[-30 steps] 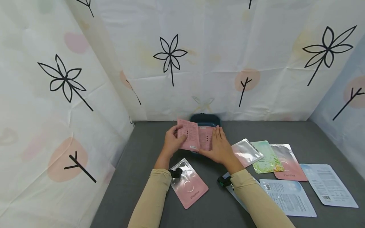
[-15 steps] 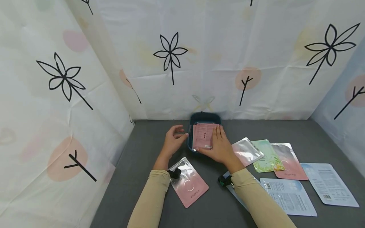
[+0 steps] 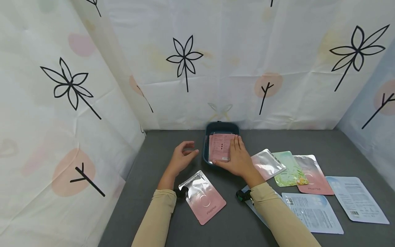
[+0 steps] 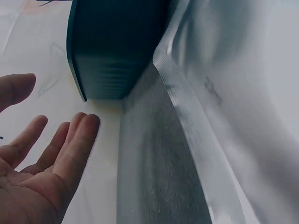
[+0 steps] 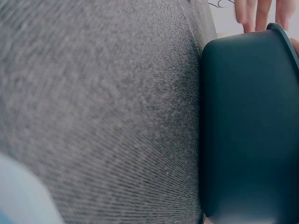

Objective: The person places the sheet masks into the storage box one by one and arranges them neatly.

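Note:
A dark teal bin (image 3: 205, 147) stands near the back of the grey table, with pink sachets printed with small text (image 3: 219, 145) lying in it. My right hand (image 3: 237, 158) lies over the bin's right side with straight fingers touching the sachets. To the left of the bin, my left hand (image 3: 182, 158) is off it and holds nothing, its fingers relaxed and spread from the thumb. Near my left wrist lies a silver and pink foil face mask packet (image 3: 205, 202). The left wrist view shows the bin's outer wall (image 4: 107, 51) beyond the fingers.
On the right lie a silver-pink packet (image 3: 267, 164), a green packet (image 3: 288, 171), a pink packet (image 3: 318, 183) and light blue printed packets (image 3: 314, 212), some overlapping. Another blue packet (image 3: 254, 207) is partly under my right forearm. A patterned cloth (image 3: 216, 68) hangs behind the table.
My left hand has let go of a pink sachet, which now lies in the bin. It then drew back left and toward me. The right hand has stayed at the bin.

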`<state>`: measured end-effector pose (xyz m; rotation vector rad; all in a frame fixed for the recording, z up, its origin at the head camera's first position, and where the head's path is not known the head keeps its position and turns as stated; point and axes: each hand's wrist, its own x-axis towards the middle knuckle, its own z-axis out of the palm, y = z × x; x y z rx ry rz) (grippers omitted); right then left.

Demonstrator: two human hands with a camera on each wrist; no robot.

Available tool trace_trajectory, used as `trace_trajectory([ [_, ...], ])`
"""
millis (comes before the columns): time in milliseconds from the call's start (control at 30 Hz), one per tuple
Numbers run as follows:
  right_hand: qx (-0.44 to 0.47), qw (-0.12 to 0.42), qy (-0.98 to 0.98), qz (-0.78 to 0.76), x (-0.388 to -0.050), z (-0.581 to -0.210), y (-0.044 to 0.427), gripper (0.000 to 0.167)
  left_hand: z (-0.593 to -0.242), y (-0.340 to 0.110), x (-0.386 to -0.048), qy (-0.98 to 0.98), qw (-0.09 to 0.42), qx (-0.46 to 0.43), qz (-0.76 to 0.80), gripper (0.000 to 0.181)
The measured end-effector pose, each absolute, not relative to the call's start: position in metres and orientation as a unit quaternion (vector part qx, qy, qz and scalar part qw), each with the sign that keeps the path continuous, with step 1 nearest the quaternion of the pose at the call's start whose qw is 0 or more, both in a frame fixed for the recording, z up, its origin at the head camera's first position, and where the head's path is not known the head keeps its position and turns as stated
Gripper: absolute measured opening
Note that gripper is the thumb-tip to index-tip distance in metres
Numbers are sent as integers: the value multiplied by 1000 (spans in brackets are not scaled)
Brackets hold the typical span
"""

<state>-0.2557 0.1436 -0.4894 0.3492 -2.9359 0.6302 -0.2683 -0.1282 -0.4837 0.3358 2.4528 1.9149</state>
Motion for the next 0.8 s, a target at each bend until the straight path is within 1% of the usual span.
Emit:
trace_trajectory([
  [100, 116, 57, -970, 206, -256, -489, 143, 131, -483, -135, -264, 800, 15, 108, 590, 46],
  [367, 113, 46, -971, 206, -256, -487, 143, 132, -478, -152, -251, 831, 59, 131, 537, 42],
  [600, 114, 57, -970, 205, -258, -489, 144, 134, -478, -162, -239, 848, 114, 169, 489, 48],
  [800, 117, 55, -970, 204, -259, -492, 145, 136, -481, -167, -229, 875, 135, 178, 429, 51],
])
